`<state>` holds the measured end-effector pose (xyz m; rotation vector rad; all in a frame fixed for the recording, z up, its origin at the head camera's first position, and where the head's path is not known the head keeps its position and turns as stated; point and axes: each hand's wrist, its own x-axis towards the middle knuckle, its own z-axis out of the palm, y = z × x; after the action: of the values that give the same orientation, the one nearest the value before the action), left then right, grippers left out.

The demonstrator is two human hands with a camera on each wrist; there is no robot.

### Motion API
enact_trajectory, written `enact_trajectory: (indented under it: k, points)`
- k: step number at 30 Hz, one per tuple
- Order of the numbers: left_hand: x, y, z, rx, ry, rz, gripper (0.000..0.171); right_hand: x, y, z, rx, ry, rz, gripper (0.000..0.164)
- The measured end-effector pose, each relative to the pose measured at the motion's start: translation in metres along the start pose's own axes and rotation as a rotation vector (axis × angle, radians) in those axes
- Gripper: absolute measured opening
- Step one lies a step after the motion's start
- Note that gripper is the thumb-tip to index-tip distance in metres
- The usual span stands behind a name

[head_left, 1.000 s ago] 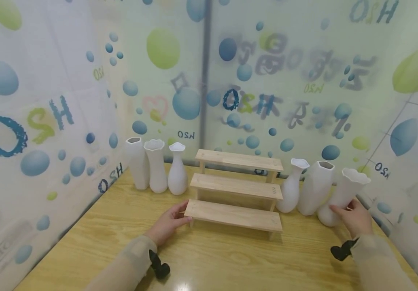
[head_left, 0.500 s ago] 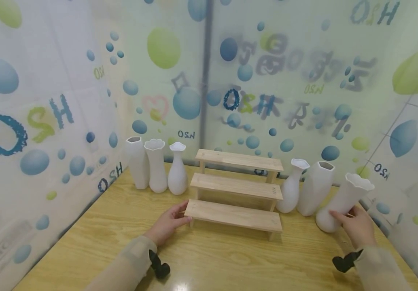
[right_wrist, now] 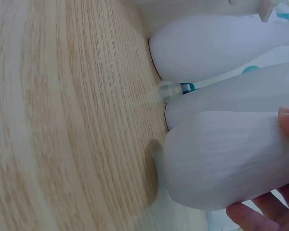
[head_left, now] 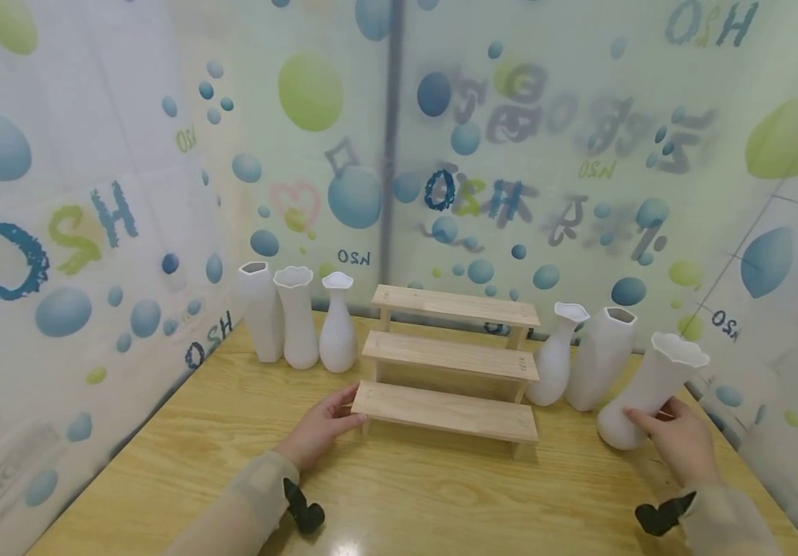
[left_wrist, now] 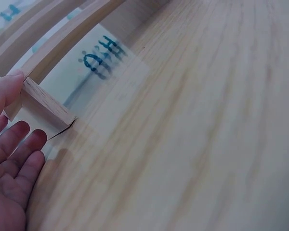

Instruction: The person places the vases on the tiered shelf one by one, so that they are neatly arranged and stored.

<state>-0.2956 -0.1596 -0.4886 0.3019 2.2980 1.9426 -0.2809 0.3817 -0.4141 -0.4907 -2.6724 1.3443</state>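
My right hand grips a white vase with a scalloped rim low on its body. Thumb and fingers lie on opposite sides of it. The vase tilts to the right, and in the right wrist view its base appears just off the table, with a shadow beside it. At the left end of a three-step wooden display stand, my left hand holds the lowest step. In the left wrist view the thumb is on the step's corner; the other fingers curl loosely beside the leg.
Left of the stand, a faceted vase, a scalloped vase and a slim-necked vase stand in a row. Right of it are another slim-necked vase and a faceted vase. Patterned curtains border the wooden table.
My right hand has drawn the scalloped vase slightly toward me, away from the faceted vase, and it leans further right. The left hand and the stand have not moved.
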Motion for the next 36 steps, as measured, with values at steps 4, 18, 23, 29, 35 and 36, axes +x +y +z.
enact_trajectory:
  k: [4, 18, 23, 29, 35, 36]
  points:
    - [-0.001, 0.001, 0.0, 0.0, -0.001, -0.003, 0.07, -0.005, -0.002, 0.001, -0.022, -0.002, -0.015, 0.099]
    - [-0.001, 0.0, 0.0, -0.007, -0.011, 0.013, 0.069, -0.024, -0.012, 0.007, -0.049, 0.012, -0.139, 0.089]
    - [-0.001, 0.001, 0.0, 0.007, -0.01, 0.015, 0.069, -0.027, -0.014, 0.009, -0.041, 0.001, -0.147, 0.087]
    - [-0.001, 0.002, 0.0, 0.01, -0.008, 0.006, 0.069, -0.033, -0.02, 0.011, -0.03, -0.02, -0.147, 0.091]
    - [-0.001, 0.003, 0.0, -0.006, -0.016, 0.009, 0.068, -0.039, -0.028, 0.012, -0.042, -0.037, -0.145, 0.094]
    - [-0.001, 0.002, 0.0, -0.007, -0.017, 0.008, 0.068, -0.04, -0.029, 0.012, -0.044, -0.04, -0.148, 0.094]
